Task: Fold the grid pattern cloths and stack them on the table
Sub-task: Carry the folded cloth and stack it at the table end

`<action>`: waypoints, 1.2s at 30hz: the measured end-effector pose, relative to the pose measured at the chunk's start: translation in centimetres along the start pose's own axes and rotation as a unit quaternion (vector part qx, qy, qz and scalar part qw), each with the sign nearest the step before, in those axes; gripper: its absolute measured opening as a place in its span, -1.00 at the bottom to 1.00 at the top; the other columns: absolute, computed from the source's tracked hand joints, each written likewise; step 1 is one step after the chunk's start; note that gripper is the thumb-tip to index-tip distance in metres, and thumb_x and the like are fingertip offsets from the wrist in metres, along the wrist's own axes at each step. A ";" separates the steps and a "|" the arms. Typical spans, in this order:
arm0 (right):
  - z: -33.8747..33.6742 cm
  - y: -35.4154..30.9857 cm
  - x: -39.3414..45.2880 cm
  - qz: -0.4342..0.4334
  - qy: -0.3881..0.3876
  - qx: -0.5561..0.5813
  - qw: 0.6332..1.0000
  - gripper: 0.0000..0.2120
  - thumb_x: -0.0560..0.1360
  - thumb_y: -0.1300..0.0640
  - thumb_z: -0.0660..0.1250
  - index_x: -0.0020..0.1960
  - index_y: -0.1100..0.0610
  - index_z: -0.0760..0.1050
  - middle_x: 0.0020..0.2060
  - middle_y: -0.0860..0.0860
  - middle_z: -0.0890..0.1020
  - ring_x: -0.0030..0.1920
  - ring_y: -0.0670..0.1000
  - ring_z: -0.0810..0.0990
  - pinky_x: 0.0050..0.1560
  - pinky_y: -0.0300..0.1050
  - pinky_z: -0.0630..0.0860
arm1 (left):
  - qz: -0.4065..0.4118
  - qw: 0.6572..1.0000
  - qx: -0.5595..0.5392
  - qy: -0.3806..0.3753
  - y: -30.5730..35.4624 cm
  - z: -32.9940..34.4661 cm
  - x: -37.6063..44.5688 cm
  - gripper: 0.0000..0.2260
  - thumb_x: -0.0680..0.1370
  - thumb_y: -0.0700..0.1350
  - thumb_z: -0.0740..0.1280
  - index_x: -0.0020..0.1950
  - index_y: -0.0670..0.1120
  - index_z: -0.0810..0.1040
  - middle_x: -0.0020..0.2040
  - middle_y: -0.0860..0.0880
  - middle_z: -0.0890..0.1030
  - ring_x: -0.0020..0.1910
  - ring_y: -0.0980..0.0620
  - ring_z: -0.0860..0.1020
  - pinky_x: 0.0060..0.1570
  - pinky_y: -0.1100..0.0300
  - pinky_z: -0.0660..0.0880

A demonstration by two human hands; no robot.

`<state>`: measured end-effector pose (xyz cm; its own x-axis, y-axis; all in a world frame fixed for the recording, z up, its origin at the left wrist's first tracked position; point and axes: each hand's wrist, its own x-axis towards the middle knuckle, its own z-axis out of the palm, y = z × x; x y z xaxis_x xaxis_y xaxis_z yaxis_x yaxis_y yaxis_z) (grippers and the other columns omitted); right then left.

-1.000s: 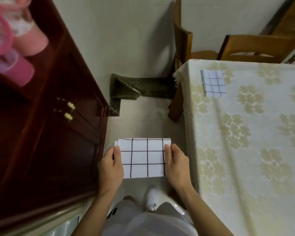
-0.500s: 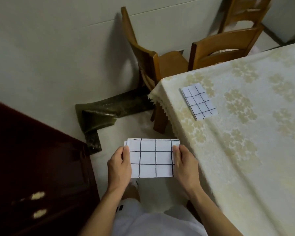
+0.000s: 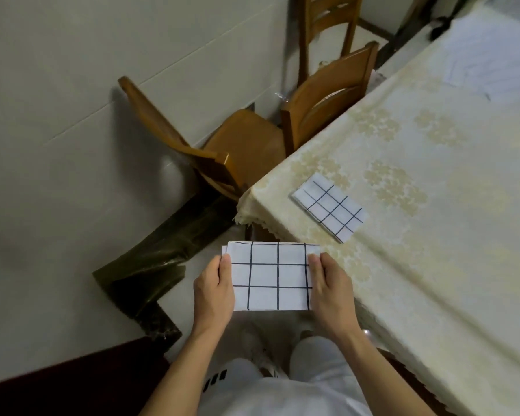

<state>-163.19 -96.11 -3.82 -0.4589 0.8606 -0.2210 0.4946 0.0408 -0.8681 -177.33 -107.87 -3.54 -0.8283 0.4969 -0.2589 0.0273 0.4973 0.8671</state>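
A folded white cloth with black grid lines point(image 3: 270, 276) hangs in the air in front of me, off the table's near-left corner. My left hand point(image 3: 213, 291) grips its left edge and my right hand point(image 3: 330, 292) grips its right edge, thumbs on top. A second folded grid cloth point(image 3: 330, 210) lies flat near the corner of the table point(image 3: 433, 250), which wears a cream floral tablecloth. More pale cloth point(image 3: 490, 55) lies unfolded at the table's far end.
Two wooden chairs point(image 3: 222, 145) point(image 3: 330, 94) stand by the wall, left of and behind the table corner. A dark green mat point(image 3: 162, 259) lies on the floor under them. A dark wood cabinet edge point(image 3: 72, 382) sits at lower left.
My view has swung right, away from the cabinet toward the table. Both hands keep the same hold on the folded cloth, and the cloth on the table now lies closer to it.
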 end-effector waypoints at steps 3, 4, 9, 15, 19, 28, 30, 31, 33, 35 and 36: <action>-0.8 0.1 1.6 0.025 0.037 -0.002 0.999 -0.66 0.68 0.01 0.13 -0.19 0.17 0.41 -0.35 0.00 0.51 -0.34 -0.18 0.43 -0.34 -0.30 0.32 | 0.024 0.999 0.014 -0.040 1.7 1.5 2.6 -0.69 0.69 -0.10 0.13 -0.25 -0.04 0.41 -0.40 0.08 0.45 -0.47 0.26 0.43 -0.48 0.41 0.32; -1.2 0.1 2.1 0.032 0.049 0.004 0.998 -0.66 0.68 0.01 0.13 -0.19 0.16 0.42 -0.34 0.00 0.51 -0.34 -0.18 0.43 -0.34 -0.29 0.32 | 0.032 0.998 0.023 -0.053 2.1 2.1 3.4 -0.71 0.69 -0.09 0.13 -0.22 -0.05 0.44 -0.37 0.07 0.49 -0.44 0.27 0.46 -0.47 0.42 0.34; -3.8 1.0 5.2 0.059 0.110 0.038 0.991 -0.64 0.69 0.03 0.13 -0.22 0.19 0.39 -0.37 0.03 0.50 -0.38 -0.13 0.40 -0.37 -0.26 0.28 | 0.068 0.989 0.052 -0.118 4.7 6.2 7.1 -0.74 0.69 -0.03 0.12 0.00 -0.10 0.54 -0.18 0.01 0.64 -0.23 0.12 0.59 -0.29 0.10 0.55; -7.3 3.0 9.5 0.090 0.173 0.050 0.980 -0.62 0.68 0.04 0.13 -0.26 0.18 0.30 -0.43 -0.02 0.38 -0.42 -0.11 0.31 -0.38 -0.19 0.21 | 0.098 0.982 0.052 -0.153 8.3 12.1 9.8 -0.72 0.68 -0.09 0.14 -0.18 -0.15 0.44 -0.27 -0.16 0.51 -0.36 0.13 0.45 -0.30 0.14 0.44; -8.8 4.1 12.1 0.107 0.186 0.047 0.976 -0.60 0.69 0.01 0.11 -0.24 0.22 0.30 -0.42 0.04 0.39 -0.42 -0.10 0.30 -0.37 -0.19 0.22 | 0.074 0.978 0.069 -0.183 10.3 15.3 11.7 -0.71 0.69 -0.10 0.14 -0.20 -0.12 0.45 -0.30 -0.01 0.54 -0.34 0.18 0.50 -0.35 0.29 0.40; -9.9 4.9 15.1 0.152 0.229 0.042 0.961 -0.62 0.69 0.01 0.09 -0.21 0.22 0.32 -0.39 0.10 0.46 -0.42 -0.05 0.32 -0.41 -0.22 0.24 | 0.031 0.946 0.097 -0.307 12.0 18.0 16.9 -0.69 0.66 -0.04 0.23 -0.15 -0.26 0.42 -0.33 -0.13 0.38 -0.31 0.02 0.36 -0.29 0.15 0.30; -9.7 5.1 15.6 0.163 0.236 0.032 0.957 -0.62 0.69 0.00 0.09 -0.20 0.21 0.34 -0.37 0.09 0.48 -0.40 -0.03 0.36 -0.41 -0.22 0.25 | 0.030 0.936 0.101 -0.335 12.3 18.4 17.8 -0.74 0.65 -0.06 0.25 -0.12 -0.21 0.49 -0.29 -0.13 0.49 -0.28 -0.03 0.43 -0.22 0.11 0.37; -9.5 5.3 15.9 0.171 0.241 0.025 0.955 -0.63 0.69 -0.02 0.09 -0.18 0.21 0.36 -0.36 0.07 0.50 -0.38 -0.01 0.40 -0.41 -0.21 0.25 | 0.028 0.930 0.106 -0.349 12.3 18.6 18.4 -0.78 0.65 -0.06 0.25 -0.07 -0.18 0.54 -0.21 -0.15 0.58 -0.22 -0.06 0.52 -0.17 0.09 0.44; -9.4 5.4 16.5 0.190 0.251 0.023 0.949 -0.64 0.68 -0.06 0.10 -0.15 0.17 0.39 -0.33 0.06 0.54 -0.33 0.06 0.50 -0.38 -0.13 0.33 | 0.021 0.921 0.122 -0.370 12.5 18.8 19.5 -0.82 0.65 -0.06 0.25 -0.03 -0.12 0.58 -0.11 -0.14 0.64 -0.14 -0.06 0.59 -0.12 0.10 0.50; -9.2 5.2 16.9 0.199 0.256 0.034 0.945 -0.68 0.67 -0.09 0.12 -0.13 0.09 0.41 -0.32 0.03 0.58 -0.29 0.09 0.57 -0.37 0.03 0.48 | 0.015 0.913 0.130 -0.386 12.3 19.1 20.8 -0.81 0.64 -0.04 0.27 -0.04 -0.14 0.56 -0.07 -0.24 0.62 -0.13 -0.14 0.58 -0.12 0.06 0.47; -9.1 5.1 17.1 0.205 0.255 0.040 0.944 -0.72 0.66 -0.10 0.14 -0.12 0.04 0.41 -0.30 0.00 0.59 -0.27 0.06 0.59 -0.36 0.09 0.56 | 0.013 0.909 0.134 -0.394 12.3 19.2 21.4 -0.80 0.63 -0.03 0.28 -0.03 -0.15 0.54 -0.04 -0.29 0.59 -0.12 -0.18 0.57 -0.11 0.03 0.46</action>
<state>-161.79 -76.58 -7.94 0.1846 0.9289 -0.3211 0.4865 -0.3703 -0.7913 -184.01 -77.44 -6.60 -0.1711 0.8134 -0.5559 0.2641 0.5815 0.7695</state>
